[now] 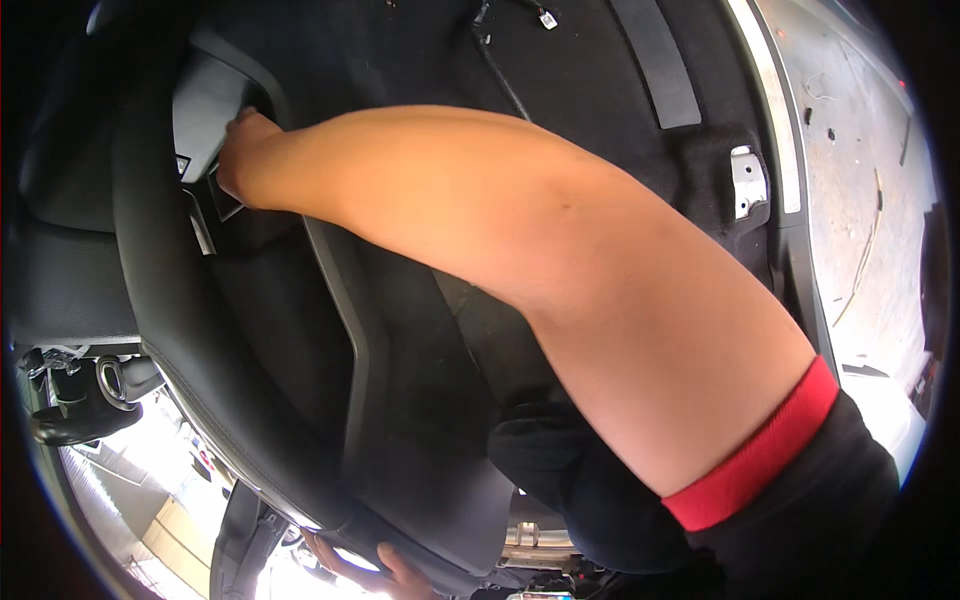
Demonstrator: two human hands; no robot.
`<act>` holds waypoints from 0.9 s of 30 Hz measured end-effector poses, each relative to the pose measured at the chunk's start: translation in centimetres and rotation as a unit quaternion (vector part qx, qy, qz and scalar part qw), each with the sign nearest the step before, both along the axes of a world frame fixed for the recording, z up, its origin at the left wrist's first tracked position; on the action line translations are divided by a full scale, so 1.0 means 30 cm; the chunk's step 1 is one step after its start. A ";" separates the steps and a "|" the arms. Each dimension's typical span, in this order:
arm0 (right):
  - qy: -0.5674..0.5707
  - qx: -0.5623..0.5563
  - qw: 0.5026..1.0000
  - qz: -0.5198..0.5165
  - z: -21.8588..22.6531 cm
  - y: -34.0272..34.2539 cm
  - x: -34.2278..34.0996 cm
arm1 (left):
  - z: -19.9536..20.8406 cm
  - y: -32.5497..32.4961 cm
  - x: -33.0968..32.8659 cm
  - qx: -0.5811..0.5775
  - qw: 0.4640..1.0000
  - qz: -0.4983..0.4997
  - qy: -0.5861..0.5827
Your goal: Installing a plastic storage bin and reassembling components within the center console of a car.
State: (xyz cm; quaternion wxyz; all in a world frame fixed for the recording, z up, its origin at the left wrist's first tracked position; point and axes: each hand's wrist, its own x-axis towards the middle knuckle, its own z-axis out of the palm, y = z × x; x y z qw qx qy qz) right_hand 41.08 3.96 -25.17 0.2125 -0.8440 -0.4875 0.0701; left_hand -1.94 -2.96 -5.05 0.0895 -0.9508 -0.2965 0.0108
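Observation:
My right arm, in a black sleeve with a red cuff, reaches from the lower right across a car's interior. At the far left, my right hand (243, 158) is at a grey panel (203, 108) beside dark trim. Its fingers are mostly hidden, so I cannot tell what they hold, if anything. A silver trim strip (201, 222) lies just below that hand. My left hand (395, 575) is partly visible at the bottom edge, by the end of a black padded panel (190, 300) with stitching. Its visible fingers are apart and nothing shows between them.
Black carpet holds a cable with a white connector (547, 20), a flat grey strip (662, 65) and a metal bracket (746, 183). A pale door sill (778, 110) runs along the right. Outside it is a light floor (850, 190) with small debris. Dark cloth (560, 470) bulges below my arm.

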 end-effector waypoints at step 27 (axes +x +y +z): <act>-0.082 0.204 0.976 0.001 -0.085 -0.184 -0.217 | 0.011 -0.038 0.064 0.050 0.998 -0.012 -0.027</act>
